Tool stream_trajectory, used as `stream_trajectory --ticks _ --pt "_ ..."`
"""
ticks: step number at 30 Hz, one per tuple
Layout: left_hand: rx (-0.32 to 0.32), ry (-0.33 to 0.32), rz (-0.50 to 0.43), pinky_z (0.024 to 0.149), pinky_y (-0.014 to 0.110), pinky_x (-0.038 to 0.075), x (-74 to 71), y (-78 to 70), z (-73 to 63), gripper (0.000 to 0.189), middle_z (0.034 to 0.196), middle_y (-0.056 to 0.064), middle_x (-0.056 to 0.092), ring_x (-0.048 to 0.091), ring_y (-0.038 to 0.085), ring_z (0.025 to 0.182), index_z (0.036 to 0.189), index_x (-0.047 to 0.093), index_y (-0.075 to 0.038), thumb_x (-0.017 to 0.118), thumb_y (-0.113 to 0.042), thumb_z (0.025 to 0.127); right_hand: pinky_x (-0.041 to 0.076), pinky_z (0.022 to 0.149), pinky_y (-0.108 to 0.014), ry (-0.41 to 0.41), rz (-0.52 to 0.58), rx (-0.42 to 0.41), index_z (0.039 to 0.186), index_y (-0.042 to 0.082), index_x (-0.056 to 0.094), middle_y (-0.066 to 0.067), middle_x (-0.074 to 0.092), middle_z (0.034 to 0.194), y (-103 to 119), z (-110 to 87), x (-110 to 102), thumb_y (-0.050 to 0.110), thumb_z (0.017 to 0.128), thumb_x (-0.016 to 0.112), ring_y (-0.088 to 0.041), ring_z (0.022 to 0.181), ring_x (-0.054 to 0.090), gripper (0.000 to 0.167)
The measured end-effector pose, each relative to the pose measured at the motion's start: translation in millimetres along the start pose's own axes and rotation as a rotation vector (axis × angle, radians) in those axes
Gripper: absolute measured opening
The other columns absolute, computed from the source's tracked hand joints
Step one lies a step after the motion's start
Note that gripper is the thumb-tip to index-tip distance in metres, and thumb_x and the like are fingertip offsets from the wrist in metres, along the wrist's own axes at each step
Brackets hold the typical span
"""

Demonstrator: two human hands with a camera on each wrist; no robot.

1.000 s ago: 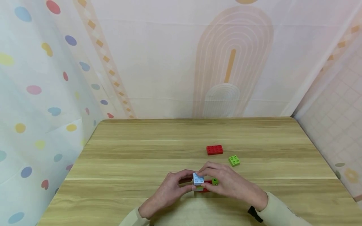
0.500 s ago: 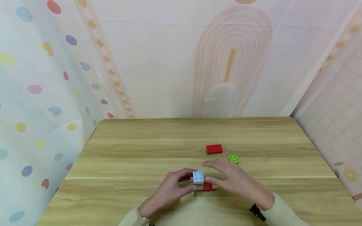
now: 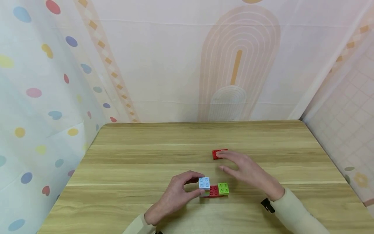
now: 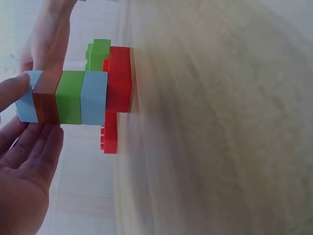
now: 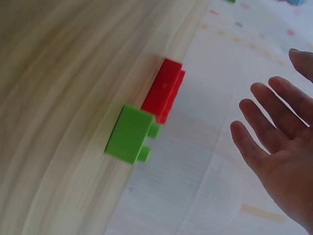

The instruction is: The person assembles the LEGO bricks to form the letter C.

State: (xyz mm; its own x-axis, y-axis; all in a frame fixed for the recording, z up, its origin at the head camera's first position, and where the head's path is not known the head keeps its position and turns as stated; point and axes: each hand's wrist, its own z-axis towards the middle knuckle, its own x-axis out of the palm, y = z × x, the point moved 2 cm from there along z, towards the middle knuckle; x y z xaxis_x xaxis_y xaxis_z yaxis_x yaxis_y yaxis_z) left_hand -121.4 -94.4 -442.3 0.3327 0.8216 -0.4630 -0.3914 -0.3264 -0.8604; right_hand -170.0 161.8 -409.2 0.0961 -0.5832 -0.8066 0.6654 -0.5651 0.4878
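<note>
My left hand (image 3: 180,192) pinches the upper part of a tower of toy building bricks between thumb and fingers. From the top, the left wrist view shows a light blue brick (image 4: 28,105), a brown brick (image 4: 47,100), a green brick (image 4: 69,98) and another light blue brick (image 4: 94,98). They stand on one end of a long red brick (image 3: 214,191); a lime green brick (image 3: 223,188) sits on its other end. Holding nothing, my right hand (image 3: 248,170) hovers with extended fingers near a loose red brick (image 3: 217,154), partly covering it in the head view.
A loose small green brick (image 5: 129,134) lies beside the red one, hidden behind the right hand in the head view. The wooden table (image 3: 146,156) ends at a patterned curtain (image 3: 166,71) behind and at the sides.
My right hand has left the tower and moved away and to the right, toward the loose bricks, with its fingers straightening. The left hand keeps its hold on the tower.
</note>
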Motion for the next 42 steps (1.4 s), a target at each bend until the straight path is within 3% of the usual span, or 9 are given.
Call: stream_trajectory --ticks 15,21,32,36,42 --pt "-0.023 -0.022 0.017 0.096 0.034 0.058 -5.2 -0.7 4.3 0.033 0.119 0.0 0.072 0.069 0.019 0.108 0.123 0.069 -0.01 0.08 -0.01 0.092 0.045 0.11 -0.055 0.119 -0.023 0.129 0.141 0.001 0.06 -0.018 0.059 0.145 -31.6 18.4 -1.8 0.023 0.1 0.071 -0.037 0.134 0.055 0.048" --pt "-0.041 -0.007 0.015 0.097 0.041 0.057 -5.2 -0.2 4.1 0.034 0.12 0.0 0.071 0.068 0.02 0.109 0.125 0.068 -0.011 0.079 -0.017 0.094 0.042 0.114 -0.054 0.189 -0.004 0.176 0.145 0.001 0.057 -0.018 0.055 0.149 -42.9 25.2 -1.7 0.025 0.1 0.072 -0.037 0.139 0.051 0.053" --pt "-0.025 -0.005 0.034 0.099 0.043 0.057 -5.3 -0.7 5.4 0.035 0.122 -0.003 0.07 0.067 0.017 0.112 0.127 0.068 -0.011 0.078 -0.02 0.095 0.036 0.118 -0.056 0.315 -0.044 0.177 0.149 0.004 0.053 -0.016 0.05 0.155 -51.4 32.4 3.6 0.026 0.101 0.071 -0.04 0.147 0.039 0.057" --pt "-0.022 -0.008 0.036 0.099 0.044 0.057 -5.2 -0.5 5.9 0.033 0.122 -0.004 0.07 0.067 0.016 0.112 0.126 0.069 -0.013 0.078 -0.019 0.095 0.036 0.117 -0.056 0.346 -0.087 0.18 0.15 0.005 0.052 -0.016 0.049 0.155 -51.6 35.1 6.7 0.029 0.101 0.07 -0.039 0.146 0.04 0.058" --pt "-0.013 -0.018 0.029 0.098 0.043 0.057 -4.3 -0.8 5.9 0.031 0.12 -0.003 0.071 0.068 0.018 0.111 0.124 0.07 -0.013 0.078 -0.019 0.095 0.044 0.113 -0.053 0.368 -0.118 0.2 0.147 0.005 0.056 -0.015 0.055 0.15 -53.6 38.0 12.8 0.03 0.101 0.07 -0.034 0.136 0.053 0.054"
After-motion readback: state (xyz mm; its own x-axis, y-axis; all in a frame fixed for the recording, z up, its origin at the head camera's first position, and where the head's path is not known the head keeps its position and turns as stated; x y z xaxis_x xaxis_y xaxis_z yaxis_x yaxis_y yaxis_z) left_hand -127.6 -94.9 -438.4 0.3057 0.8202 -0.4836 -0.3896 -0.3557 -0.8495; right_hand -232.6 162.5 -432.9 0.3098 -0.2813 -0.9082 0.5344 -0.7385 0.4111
